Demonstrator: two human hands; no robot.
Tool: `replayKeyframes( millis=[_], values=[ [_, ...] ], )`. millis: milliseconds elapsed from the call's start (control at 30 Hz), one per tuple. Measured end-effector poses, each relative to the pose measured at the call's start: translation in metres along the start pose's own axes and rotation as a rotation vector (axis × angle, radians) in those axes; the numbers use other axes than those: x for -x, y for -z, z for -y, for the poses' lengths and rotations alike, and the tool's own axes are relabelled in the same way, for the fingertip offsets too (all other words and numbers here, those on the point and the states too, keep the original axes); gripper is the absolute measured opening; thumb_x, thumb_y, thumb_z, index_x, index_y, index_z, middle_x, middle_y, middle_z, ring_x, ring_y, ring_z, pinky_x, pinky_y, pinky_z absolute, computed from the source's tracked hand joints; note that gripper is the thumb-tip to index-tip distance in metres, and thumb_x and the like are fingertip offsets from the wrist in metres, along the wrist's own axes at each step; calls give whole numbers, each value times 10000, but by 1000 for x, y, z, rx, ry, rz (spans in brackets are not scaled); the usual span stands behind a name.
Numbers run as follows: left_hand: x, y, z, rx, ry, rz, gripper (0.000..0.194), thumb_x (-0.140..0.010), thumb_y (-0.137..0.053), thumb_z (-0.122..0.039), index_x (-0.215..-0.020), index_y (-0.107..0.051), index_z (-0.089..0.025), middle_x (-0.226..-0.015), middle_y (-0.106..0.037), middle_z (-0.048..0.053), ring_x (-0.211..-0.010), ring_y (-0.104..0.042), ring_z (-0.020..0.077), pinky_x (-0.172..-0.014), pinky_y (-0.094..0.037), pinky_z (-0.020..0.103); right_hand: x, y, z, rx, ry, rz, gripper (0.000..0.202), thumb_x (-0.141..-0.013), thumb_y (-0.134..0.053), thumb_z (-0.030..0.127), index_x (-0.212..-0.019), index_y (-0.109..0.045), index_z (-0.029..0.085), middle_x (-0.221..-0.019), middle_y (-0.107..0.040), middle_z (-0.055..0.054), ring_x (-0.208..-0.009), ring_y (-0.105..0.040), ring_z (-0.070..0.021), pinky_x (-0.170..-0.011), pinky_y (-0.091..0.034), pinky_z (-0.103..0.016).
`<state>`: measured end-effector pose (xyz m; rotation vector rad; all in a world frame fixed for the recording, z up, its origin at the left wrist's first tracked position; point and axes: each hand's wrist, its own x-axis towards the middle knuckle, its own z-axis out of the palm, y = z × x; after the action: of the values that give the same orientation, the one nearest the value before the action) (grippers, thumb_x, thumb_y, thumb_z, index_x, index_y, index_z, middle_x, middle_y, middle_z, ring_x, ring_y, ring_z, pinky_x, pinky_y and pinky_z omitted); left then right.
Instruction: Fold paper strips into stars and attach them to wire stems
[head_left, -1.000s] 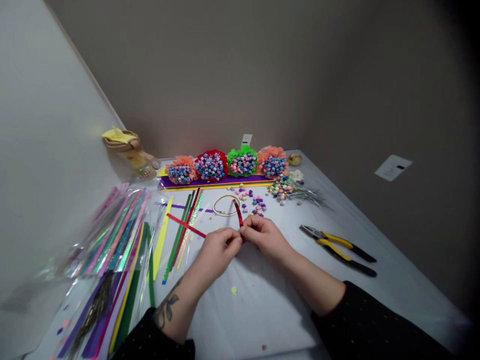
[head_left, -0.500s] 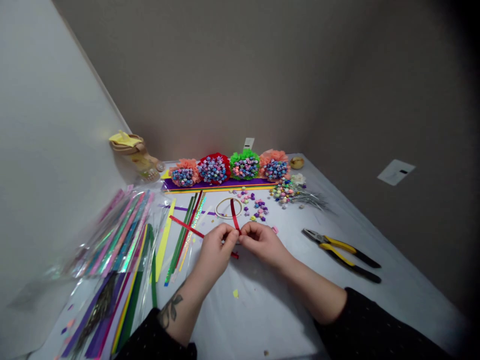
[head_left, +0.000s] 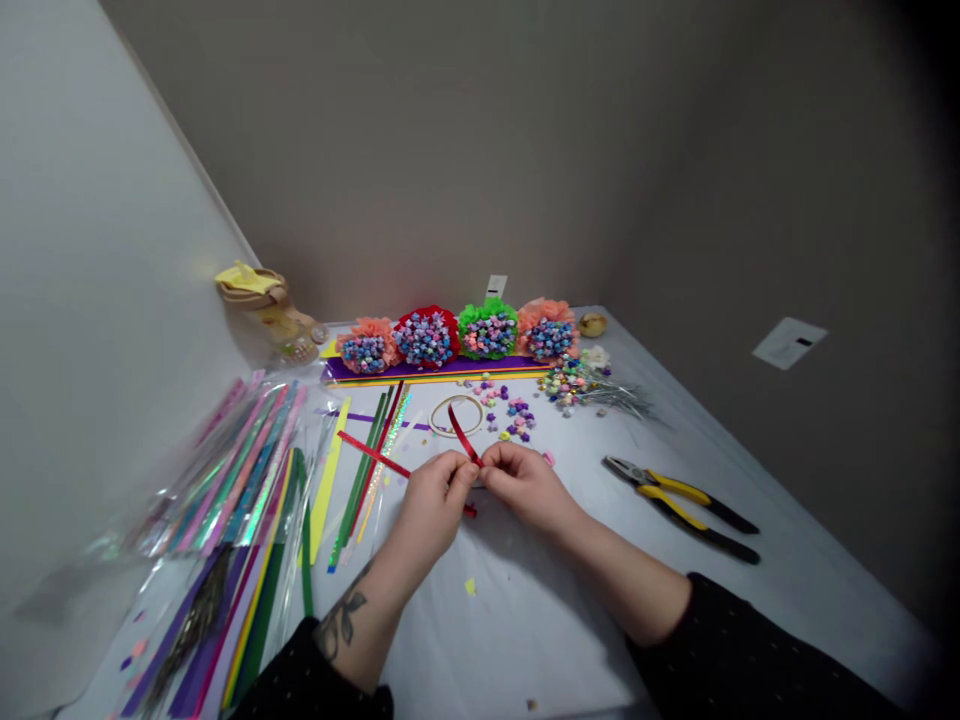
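Note:
A narrow red paper strip (head_left: 463, 432) curves up from the pinched fingertips of both my hands, over the white tabletop. My left hand (head_left: 437, 497) grips its lower end from the left, and my right hand (head_left: 529, 490) pinches it from the right, the fingertips almost touching. The part of the strip between the fingers is hidden. Just behind my hands lies a cream-coloured ring (head_left: 433, 412), like a roll of tape. Another red strip (head_left: 371, 453) lies left of my left hand, across several green strips (head_left: 364, 470). A small dark red piece (head_left: 470, 510) shows beneath my fingers.
Pliers (head_left: 682, 508) with yellow-black handles lie at the right. Small folded paper stars (head_left: 519, 418) are scattered behind my right hand. Flower-like bunches (head_left: 427, 337) line the back. Bagged coloured strips (head_left: 240, 465) cover the left. Silvery wires (head_left: 619, 395) lie at the back right.
The free end of the red strip has swung to the left and now curves more. Both hands keep nearly the same place and pinch.

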<state>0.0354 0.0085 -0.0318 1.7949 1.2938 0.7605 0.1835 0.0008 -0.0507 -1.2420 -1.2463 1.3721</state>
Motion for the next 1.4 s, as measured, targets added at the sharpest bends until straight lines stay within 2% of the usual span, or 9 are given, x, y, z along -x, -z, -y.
replayKeyframes(
  millis=[333, 633, 967, 1200, 1400],
  values=[
    [0, 0, -1, 165, 87, 21, 244, -835, -474, -354, -663, -509, -184, -619, -492, -16, -608, -468, 142, -567, -378, 233, 1, 2, 1, -123, -79, 18, 113, -696, -572, 275, -667, -505, 189, -459, -397, 91, -388, -286, -58, -391, -221, -198],
    [0, 0, -2, 144, 74, 33, 236, -815, -485, -341, -647, -525, -182, -609, -506, -14, -599, -474, 138, -561, -393, 228, 2, 5, 8, 61, 9, 17, 105, -695, -553, 266, -643, -507, 188, -526, -435, 59, -467, -325, -76, -431, -250, -203],
    [-2, 2, -2, 192, 77, 2, 214, -804, -488, -333, -679, -551, -172, -655, -540, -3, -641, -498, 139, -598, -412, 230, 2, 3, 9, 91, 55, -38, 75, -680, -501, 256, -639, -484, 196, -569, -441, 48, -531, -370, -101, -521, -307, -231],
    [-2, 3, -5, 276, 129, 21, 153, -751, -498, -254, -621, -507, -174, -601, -475, -31, -604, -451, 120, -572, -384, 217, 4, 2, 8, 66, 41, 6, 85, -682, -523, 265, -643, -502, 192, -557, -439, 49, -523, -367, -99, -510, -299, -229],
    [-1, 4, -3, 276, 123, 55, 153, -769, -507, -273, -663, -539, -167, -630, -507, -25, -620, -480, 123, -588, -408, 221, 3, 4, 8, -8, -30, 62, 88, -664, -554, 260, -652, -504, 189, -504, -417, 68, -462, -336, -77, -459, -269, -211]
  ],
)
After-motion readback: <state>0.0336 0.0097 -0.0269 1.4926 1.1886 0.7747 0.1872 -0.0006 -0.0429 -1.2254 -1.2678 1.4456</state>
